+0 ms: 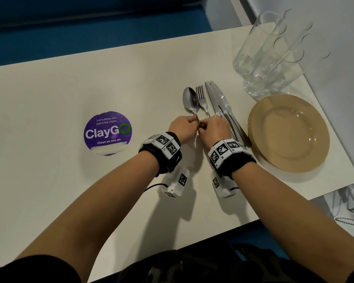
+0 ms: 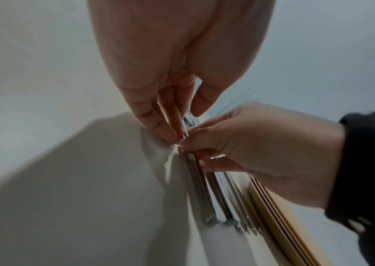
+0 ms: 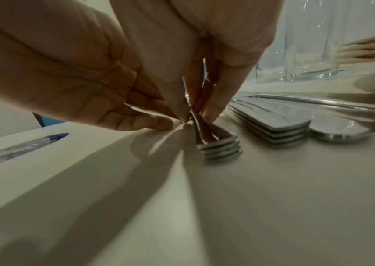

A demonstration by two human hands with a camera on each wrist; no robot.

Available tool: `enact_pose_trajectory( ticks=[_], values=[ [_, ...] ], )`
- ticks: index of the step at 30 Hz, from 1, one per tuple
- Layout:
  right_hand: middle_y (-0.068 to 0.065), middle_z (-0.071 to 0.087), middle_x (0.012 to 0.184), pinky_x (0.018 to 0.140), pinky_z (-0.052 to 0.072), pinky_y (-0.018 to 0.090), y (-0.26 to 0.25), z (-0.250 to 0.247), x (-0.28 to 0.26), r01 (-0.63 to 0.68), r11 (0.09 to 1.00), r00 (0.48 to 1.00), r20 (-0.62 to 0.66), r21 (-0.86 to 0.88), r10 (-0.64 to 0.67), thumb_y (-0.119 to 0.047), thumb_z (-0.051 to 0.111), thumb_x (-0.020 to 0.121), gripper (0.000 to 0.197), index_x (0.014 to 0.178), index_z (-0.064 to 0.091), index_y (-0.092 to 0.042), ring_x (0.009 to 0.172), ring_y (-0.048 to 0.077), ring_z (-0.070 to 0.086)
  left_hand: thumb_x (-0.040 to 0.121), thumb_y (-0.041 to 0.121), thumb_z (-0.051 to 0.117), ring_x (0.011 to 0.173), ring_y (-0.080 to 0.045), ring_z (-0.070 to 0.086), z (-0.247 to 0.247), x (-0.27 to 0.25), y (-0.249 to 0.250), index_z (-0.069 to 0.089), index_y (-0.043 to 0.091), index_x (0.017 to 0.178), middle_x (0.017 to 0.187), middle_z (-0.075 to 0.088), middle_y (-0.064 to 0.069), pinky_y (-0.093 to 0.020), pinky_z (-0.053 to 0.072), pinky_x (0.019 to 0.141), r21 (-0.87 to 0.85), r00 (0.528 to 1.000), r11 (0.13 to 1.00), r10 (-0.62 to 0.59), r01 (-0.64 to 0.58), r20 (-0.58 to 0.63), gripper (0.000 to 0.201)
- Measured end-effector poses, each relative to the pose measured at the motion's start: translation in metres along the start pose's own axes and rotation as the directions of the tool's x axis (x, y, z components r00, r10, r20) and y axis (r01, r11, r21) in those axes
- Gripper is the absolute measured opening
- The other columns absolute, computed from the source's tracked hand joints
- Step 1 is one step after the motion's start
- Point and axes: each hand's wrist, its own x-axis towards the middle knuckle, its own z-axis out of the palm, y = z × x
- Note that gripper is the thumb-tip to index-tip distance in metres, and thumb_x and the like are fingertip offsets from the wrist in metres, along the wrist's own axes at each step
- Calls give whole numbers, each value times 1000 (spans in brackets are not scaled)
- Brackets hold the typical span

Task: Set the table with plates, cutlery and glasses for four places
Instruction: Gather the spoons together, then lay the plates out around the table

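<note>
On the white table (image 1: 70,94) lie a stack of spoons (image 1: 190,100), a stack of forks (image 1: 201,97) and several knives (image 1: 220,102), side by side. Both hands meet at the spoon handles. My left hand (image 1: 195,121) pinches the top spoon handle with thumb and fingertips (image 2: 170,134). My right hand (image 1: 203,127) pinches the same handle from the other side, and its fingers (image 3: 214,106) lift the handle end off the spoon stack (image 3: 220,147). Stacked tan plates (image 1: 288,131) sit right of the knives. Several clear glasses (image 1: 268,56) stand behind the plates.
A round purple "ClayGo" sticker (image 1: 107,132) is stuck to the table left of my hands. The table's right edge (image 1: 335,123) runs just past the plates. A blue bench (image 1: 70,27) lies beyond the far edge.
</note>
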Motion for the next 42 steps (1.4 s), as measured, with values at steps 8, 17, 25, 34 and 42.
enact_pose_trajectory(
  ticks=[8,17,25,34,42],
  values=[
    [7,70,109,95,46,25,9,-25,-10,-8,979,993,-111,202,31,-19,63,86,34,118,65,-10,101,18,64,88,16,50,93,-15,58,1,-21,18,56,19,129,102,66,-1,-24,45,87,96,988,994,59,-45,-144,41],
    [11,41,137,106,33,31,105,-95,1,-174,920,895,-334,351,297,-15,64,81,57,134,43,-8,127,25,40,88,22,61,110,-17,57,79,-17,79,38,19,140,130,53,-2,-26,49,86,156,980,969,198,-191,-31,58],
    [16,31,145,105,35,47,234,-120,-8,-538,805,801,-145,250,580,-28,67,79,79,143,26,-7,133,35,30,90,25,54,128,-27,47,147,10,110,23,16,148,144,42,-10,-39,41,105,386,995,919,95,-77,-28,66],
    [11,58,124,80,41,27,249,-114,-32,-470,658,800,-32,588,600,-16,61,84,52,132,42,-10,109,30,57,100,22,33,78,-20,51,136,-2,103,60,15,93,84,56,-7,-29,41,70,203,987,976,103,-77,-123,29],
    [8,61,118,78,43,26,140,-106,-28,-296,744,908,-64,599,413,-10,62,81,52,129,45,-17,98,25,58,95,23,55,70,-21,53,31,-39,41,68,4,89,82,61,-11,-26,50,60,-340,957,940,-101,3,-271,24]
  ],
)
